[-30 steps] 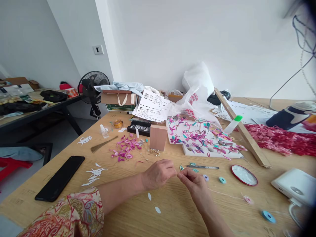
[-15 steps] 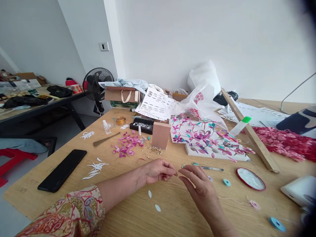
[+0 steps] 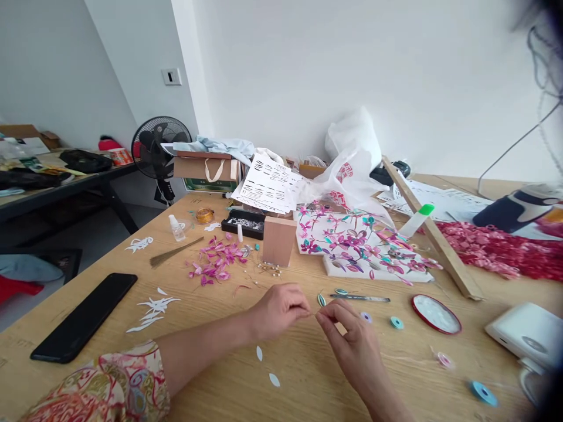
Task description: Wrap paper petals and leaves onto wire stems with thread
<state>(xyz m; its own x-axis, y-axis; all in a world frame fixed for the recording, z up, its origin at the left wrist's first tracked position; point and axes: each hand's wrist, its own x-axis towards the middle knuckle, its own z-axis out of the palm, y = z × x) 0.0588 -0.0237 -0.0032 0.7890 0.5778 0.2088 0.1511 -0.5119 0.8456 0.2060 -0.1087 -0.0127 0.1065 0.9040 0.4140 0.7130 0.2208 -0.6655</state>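
Over the front middle of the table, my left hand [image 3: 284,309] is closed in a pinch, its fingertips pointing right. My right hand [image 3: 352,334] faces it, thumb and forefinger pressed together almost against the left fingertips. A fine strand that looks like thread [image 3: 313,314] spans the small gap between them; its ends are hidden in the fingers. Just behind the right fingers lie two green-edged leaf pieces [image 3: 321,300] and a slim pen-like tool [image 3: 365,298]. Two white leaf-shaped pieces [image 3: 274,380] rest on the table below my left wrist.
Pink petals [image 3: 215,258], a wooden block [image 3: 278,241] and foam with flower stems [image 3: 378,269] stand behind the hands. To the right are small spools [image 3: 484,393], a red-rimmed round dish [image 3: 436,314] and a white device [image 3: 512,334]. A black phone [image 3: 83,316] lies left.
My right thumb and forefinger have closed into a pinch, where the fingers were apart before. The two hands' fingertips remain close together. The whole view has shifted slightly.
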